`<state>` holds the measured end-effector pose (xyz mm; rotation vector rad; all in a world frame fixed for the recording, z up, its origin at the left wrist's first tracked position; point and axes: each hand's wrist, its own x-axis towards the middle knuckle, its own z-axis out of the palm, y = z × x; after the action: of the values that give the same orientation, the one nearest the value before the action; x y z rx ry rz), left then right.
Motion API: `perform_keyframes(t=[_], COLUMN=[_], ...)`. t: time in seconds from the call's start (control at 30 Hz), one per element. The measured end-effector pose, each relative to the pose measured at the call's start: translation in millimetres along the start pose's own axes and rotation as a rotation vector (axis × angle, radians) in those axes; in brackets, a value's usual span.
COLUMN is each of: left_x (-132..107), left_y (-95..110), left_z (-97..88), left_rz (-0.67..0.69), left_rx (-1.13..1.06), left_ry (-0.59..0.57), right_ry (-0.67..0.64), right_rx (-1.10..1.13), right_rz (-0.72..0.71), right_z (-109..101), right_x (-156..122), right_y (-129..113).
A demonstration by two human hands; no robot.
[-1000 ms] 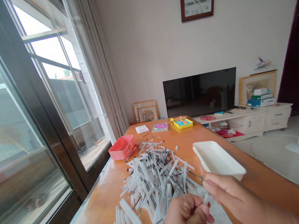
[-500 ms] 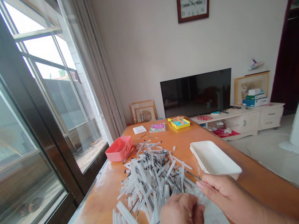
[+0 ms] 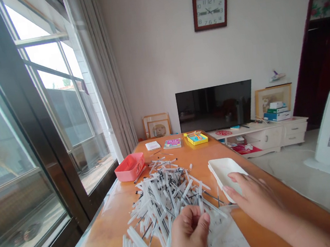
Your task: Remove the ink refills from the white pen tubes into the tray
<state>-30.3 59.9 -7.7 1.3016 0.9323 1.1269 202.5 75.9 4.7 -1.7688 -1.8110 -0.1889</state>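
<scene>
Now right hand (image 3: 250, 195) at white tray (image 3: 219, 168) — left hand (image 3: 188, 234) clutches tubes (image 3: 200, 202).

Bare left grip (image 3: 188, 234), bare right grip (image 3: 250, 197), bare right forearm (image 3: 300, 230)

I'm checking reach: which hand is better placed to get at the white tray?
Probably the right hand: it lies open over the near end of the tray. The left hand is closed on white tubes at the pile, farther off.
</scene>
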Motion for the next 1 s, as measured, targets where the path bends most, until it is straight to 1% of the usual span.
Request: perform_keyframes(t=[0.07, 0.17, 0.23, 0.3, 0.4, 0.47, 0.5, 0.6, 0.7, 0.77, 0.83, 0.9, 1.0], left_x=[2.5, 4.4, 4.6, 4.5, 4.6, 5.1, 5.6, 7.4, 9.7, 11.2, 12.5, 13.1, 12.6], left_y=[0.9, 3.8, 6.5, 8.6, 9.6, 9.8, 10.1, 11.4, 12.3, 12.0, 12.0, 13.0, 17.1], left_z=[-2.6, -7.4, -10.2, -11.8, -12.0, -11.9, -12.1, -14.6, -18.9, -21.9, -24.8, -27.3, -30.2], left_rz=[-0.030, -0.051, -0.061, -0.057, -0.044, -0.042, -0.041, -0.036, -0.046, -0.062, -0.076, -0.079, -0.073], left_rx=[-0.065, -0.100, -0.114, -0.131, -0.163, -0.179, -0.183, -0.213, -0.266, -0.289, -0.304, -0.323, -0.357], left_ry=[0.045, 0.077, 0.080, 0.111, 0.164, 0.190, 0.202, 0.236, 0.271, 0.296, 0.317, 0.334, 0.363], right_ry=[-0.056, -0.135, -0.150, -0.133, -0.104, -0.148, -0.210, -0.302, -0.419, -0.500, -0.564, -0.611, -0.641], right_rx=[-0.121, -0.193, -0.221, -0.235, -0.209, -0.174, -0.172, -0.178, -0.206, -0.228, -0.245, -0.261, -0.283], right_rz=[-0.039, -0.068, -0.045, -0.014, -0.029, -0.080, -0.103, -0.152, -0.191, -0.213, -0.222, -0.213, -0.171], right_z=[7.8, 16.3, 17.7, 16.2, 13.3, 15.6, 19.1, 40.2, 72.3, 94.4, 113.8, 129.0, 142.8], right_x=[3.1, 6.2, 8.5, 12.6, 28.0, 48.3, 61.5, 108.0, 151.6, 172.8, 186.6, 194.0, 196.6], right_y=[8.4, 17.5, 23.3, 26.7, 19.7, 6.6, -1.0, -21.6, -33.9, -38.3, -40.4, -40.3, -36.2])
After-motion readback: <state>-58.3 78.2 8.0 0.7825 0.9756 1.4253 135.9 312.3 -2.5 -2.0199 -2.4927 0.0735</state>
